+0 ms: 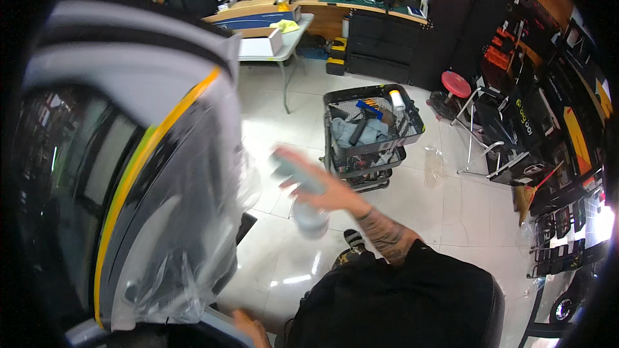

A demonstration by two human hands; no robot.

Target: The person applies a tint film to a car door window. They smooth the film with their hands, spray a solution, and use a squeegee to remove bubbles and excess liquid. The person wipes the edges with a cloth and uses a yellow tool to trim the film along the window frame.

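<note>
In front of me my right hand (325, 190) is closed around a spray bottle, smeared by motion, with its pale body (311, 219) hanging below the fingers and a grey-green head above. To its left stands an open car door whose inner panel is draped in clear plastic sheet (187, 245). Yellow masking tape (129, 183) runs along the edge between the sheet and the window glass (71, 154). Low down, my left hand (250, 328) is beside the lower edge of the car door; only part of it shows, and its fingers are hidden.
A black tiered cart (374, 147) with cloths and tools stands ahead. Behind it are a white folding table (293, 37), a workbench (361, 1) and black cabinets (445, 26). On the right are a red stool (456, 84), a folding step (483, 129) and a broom (525, 200).
</note>
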